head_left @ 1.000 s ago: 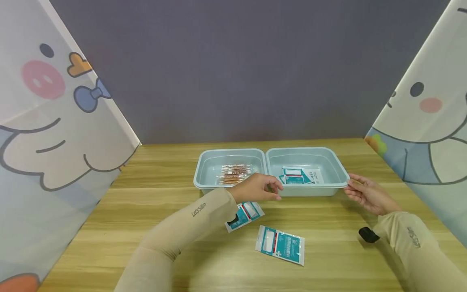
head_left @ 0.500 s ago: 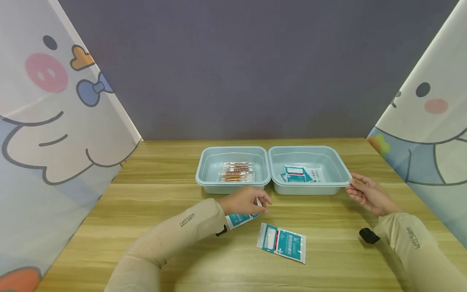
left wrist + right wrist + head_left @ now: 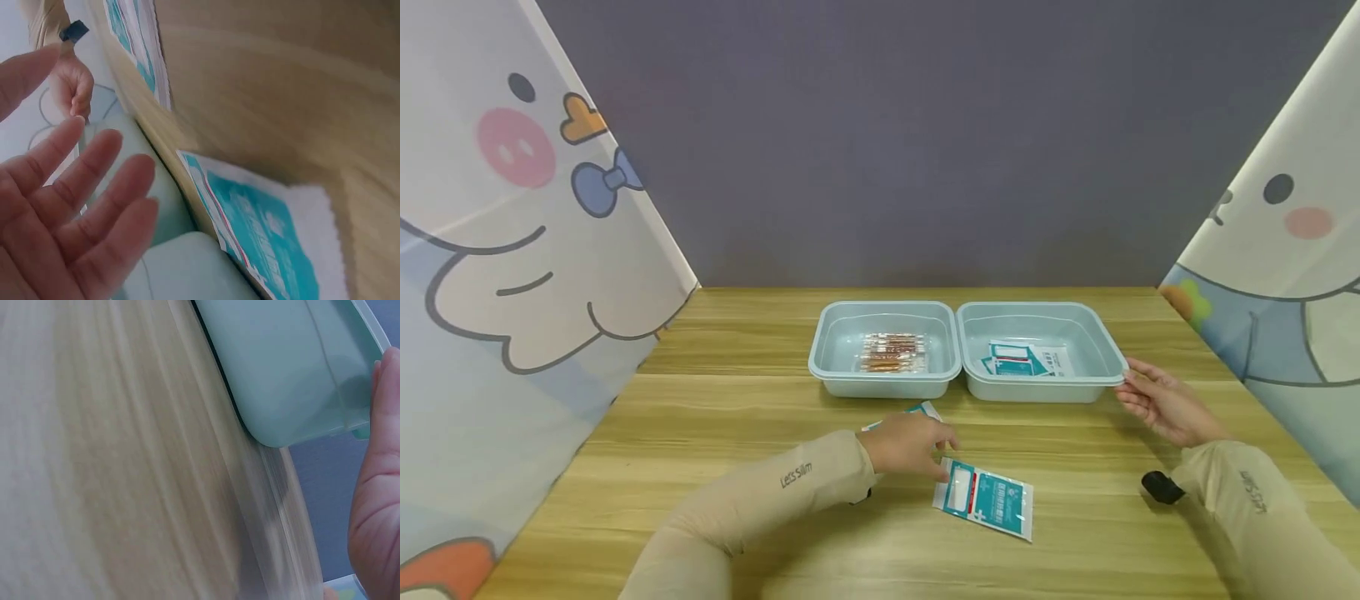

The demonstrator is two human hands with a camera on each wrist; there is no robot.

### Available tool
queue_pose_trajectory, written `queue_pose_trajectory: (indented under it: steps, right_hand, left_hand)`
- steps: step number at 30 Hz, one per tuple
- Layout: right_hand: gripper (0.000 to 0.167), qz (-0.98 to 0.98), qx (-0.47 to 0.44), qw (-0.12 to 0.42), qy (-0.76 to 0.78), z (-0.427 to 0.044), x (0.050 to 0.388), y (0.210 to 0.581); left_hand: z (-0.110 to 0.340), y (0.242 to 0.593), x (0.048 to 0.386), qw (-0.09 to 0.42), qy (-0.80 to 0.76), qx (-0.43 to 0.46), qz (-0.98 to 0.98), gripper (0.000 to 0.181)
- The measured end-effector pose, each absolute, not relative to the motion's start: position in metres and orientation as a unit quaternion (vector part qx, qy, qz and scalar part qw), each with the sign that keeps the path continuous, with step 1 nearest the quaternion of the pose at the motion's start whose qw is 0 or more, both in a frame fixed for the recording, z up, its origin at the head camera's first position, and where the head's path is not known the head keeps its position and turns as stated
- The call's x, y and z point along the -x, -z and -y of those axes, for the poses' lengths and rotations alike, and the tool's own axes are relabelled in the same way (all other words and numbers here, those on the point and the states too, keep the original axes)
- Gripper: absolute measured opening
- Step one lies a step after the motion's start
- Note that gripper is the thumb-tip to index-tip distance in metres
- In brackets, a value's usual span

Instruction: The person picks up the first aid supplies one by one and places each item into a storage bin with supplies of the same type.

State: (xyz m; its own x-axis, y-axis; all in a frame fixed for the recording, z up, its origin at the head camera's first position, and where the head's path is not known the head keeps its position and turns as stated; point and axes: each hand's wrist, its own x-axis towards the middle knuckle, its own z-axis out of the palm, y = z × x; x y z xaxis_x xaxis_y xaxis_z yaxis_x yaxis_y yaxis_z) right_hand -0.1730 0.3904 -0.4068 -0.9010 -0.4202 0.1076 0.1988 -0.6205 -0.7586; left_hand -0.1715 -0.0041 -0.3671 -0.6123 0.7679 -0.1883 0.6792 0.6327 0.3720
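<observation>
In the head view my left hand is over the table at the left end of a teal-and-white sachet. Its fingers are spread and relaxed in the left wrist view, with nothing between them. A second sachet lies behind that hand, which partly hides it. My right hand pinches the front right corner of the right pale-blue plastic bin, thumb on the rim. Inside that bin lie several teal-and-white sachets.
The left pale-blue bin stands directly beside the right one and holds several brown swabs in clear wrapping. Both bins rest on a wooden table. A grey panel rises behind, with cartoon-printed side walls.
My left hand has come away from the bins' front edge, down towards the nearer sachet, uncovering the left bin's front wall. The right hand stays on the right bin's corner.
</observation>
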Motion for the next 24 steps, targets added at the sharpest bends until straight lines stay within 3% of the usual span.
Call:
queue_pose_trajectory:
  steps: [8, 15, 24]
  right_hand:
    - [0.036, -0.403, 0.14, 0.162, 0.89, -0.388, 0.172, 0.408]
    - [0.035, -0.406, 0.141, 0.158, 0.889, -0.39, 0.171, 0.406]
    - [0.037, -0.408, 0.146, 0.158, 0.887, -0.391, 0.173, 0.409]
  left_hand:
    - [-0.001, 0.37, 0.166, 0.108, -0.041, -0.459, -0.881, 0.043]
    - [-0.005, 0.374, 0.166, 0.117, -0.026, -0.457, -0.882, 0.064]
    - [-0.006, 0.378, 0.171, 0.126, -0.011, -0.474, -0.871, 0.063]
